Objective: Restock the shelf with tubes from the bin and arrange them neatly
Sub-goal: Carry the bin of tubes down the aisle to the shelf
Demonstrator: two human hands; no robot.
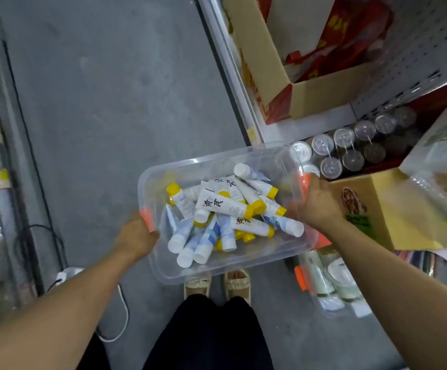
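Note:
A clear plastic bin [190,271] with orange latches is held in the air over the grey floor. Both hands carry it: my left hand [134,236] grips its left end at an orange latch, and my right hand [318,201] grips its right end. Inside lies a loose heap of several tubes [225,206], white with yellow caps or white-and-blue with white caps, pointing every way. The shelf unit [243,84] runs along the right side.
On the right shelf stand an open cardboard box [310,97] with red packs, rows of capped clear cups [350,148] and a brown carton [393,209]. A second clear bin [332,284] sits on the floor at the right. A white cable [122,311] lies at the left.

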